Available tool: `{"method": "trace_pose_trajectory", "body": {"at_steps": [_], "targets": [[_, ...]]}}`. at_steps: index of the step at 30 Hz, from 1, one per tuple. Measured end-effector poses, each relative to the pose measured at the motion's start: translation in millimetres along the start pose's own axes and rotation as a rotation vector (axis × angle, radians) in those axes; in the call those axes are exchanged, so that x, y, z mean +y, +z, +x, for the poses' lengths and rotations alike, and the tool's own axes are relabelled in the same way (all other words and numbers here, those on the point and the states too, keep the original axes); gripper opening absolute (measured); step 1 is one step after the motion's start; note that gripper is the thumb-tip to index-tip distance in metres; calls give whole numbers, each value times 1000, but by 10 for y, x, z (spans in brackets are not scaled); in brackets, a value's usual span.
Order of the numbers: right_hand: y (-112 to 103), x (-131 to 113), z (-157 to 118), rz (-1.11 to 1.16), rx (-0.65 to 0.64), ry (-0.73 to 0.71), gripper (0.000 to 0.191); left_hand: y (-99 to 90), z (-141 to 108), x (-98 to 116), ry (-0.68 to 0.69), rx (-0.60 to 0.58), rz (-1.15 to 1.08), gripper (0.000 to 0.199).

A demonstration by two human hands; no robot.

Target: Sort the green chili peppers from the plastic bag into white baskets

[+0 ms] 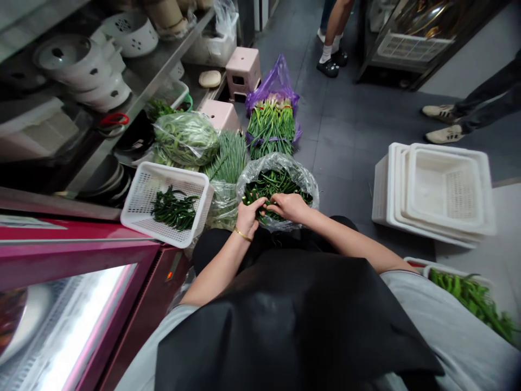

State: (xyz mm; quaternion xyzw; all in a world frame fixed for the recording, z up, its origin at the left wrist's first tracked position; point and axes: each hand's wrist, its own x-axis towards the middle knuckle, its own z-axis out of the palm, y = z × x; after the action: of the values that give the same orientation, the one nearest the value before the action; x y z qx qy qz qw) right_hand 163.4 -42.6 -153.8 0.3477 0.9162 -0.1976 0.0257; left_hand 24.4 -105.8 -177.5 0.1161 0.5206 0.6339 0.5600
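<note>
My left hand [247, 218] is closed around a few dark green chili peppers over an open clear plastic bag [311, 187]. More green chili peppers [279, 182] fill that bag between my knees. Fingers pinched, my right hand [292, 208] meets the left at one of the held chili peppers; the exact spot it grips is too small to make out. Left of the bag, a white perforated basket [129, 214] contains a small heap of green chili peppers [175, 209].
Bundled greens [272, 125] lie in a purple bag [280, 79] ahead, near pink stools [244, 68]. Bagged greens [187, 138] sit at left beside shelves of pots [85, 70]. Stacked white baskets [443, 184] and long green peppers [472, 298] are at right. Two people's legs [337, 32] show beyond.
</note>
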Motion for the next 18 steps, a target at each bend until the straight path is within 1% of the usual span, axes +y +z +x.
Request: {"method": "trace_pose_trajectory", "body": {"at_steps": [1,5,7,9,10,11,13,14,15,16,17,18], "targets": [[32,-5,-42,90,-9,-15,36,-41,-30,10,-26,-18,0,35],[162,-26,-226,565,-76,-199,42,-218,-237,-5,-146,-105,-72,35],[164,-19,-265,727,-151,-180,45,-261,-326,-12,-165,-105,-117,35],[109,9,-214,761,-233,-106,44,-296,-364,44,-135,-63,-124,38],[73,23,-151,719,-231,-83,42,-332,-358,110,-95,-31,-102,39],[44,30,-65,636,-191,-74,38,-392,-333,202,-38,9,-61,40],[31,13,151,358,-55,-74,32,-613,-216,460,143,128,73,41],[54,-9,268,192,-11,-76,30,-777,-122,614,257,213,164,41],[92,-34,381,36,-7,-78,29,-972,-8,776,378,325,262,40],[135,-55,483,-89,-36,-77,29,-1189,122,941,497,463,368,40],[173,-67,570,-174,-76,-74,30,-1416,258,1103,551,573,491,40],[195,-64,638,-217,-104,-68,30,-1638,392,1255,534,644,607,42]]}}
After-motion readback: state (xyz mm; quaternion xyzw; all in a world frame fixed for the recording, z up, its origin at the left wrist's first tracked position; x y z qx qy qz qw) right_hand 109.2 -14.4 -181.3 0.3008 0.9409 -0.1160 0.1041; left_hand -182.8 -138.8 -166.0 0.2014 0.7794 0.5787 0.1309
